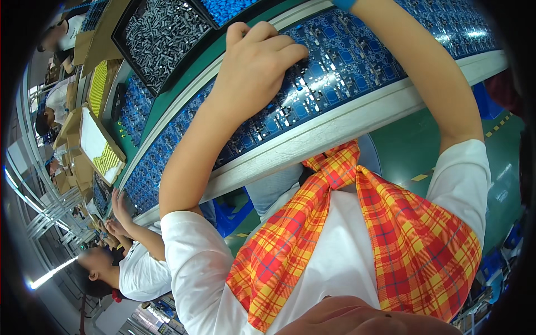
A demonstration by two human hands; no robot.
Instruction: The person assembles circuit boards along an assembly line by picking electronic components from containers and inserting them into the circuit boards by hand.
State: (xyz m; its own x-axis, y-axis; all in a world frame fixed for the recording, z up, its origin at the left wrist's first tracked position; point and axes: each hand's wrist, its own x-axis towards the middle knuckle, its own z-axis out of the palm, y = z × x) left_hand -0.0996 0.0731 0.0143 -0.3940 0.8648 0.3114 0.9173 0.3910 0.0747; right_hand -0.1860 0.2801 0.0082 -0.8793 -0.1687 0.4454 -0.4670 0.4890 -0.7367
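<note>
My left hand (254,67) is over a long row of blue circuit boards (312,97), back of the hand up. Its fingers are curled in and their tips are hidden, so whatever they hold does not show. Small blue parts (300,87) stand on the boards beside it. My right forearm (427,61) reaches across the boards, a blue band (344,3) at its wrist. The right hand itself lies beyond the upper edge of the picture.
Ahead is a black bin of grey cylindrical parts (164,42), next to a compartment of blue parts (226,8). A pale metal rail (335,114) edges the boards on my side. To the left, a co-worker (142,273) reaches toward the line, near cardboard boxes (84,156).
</note>
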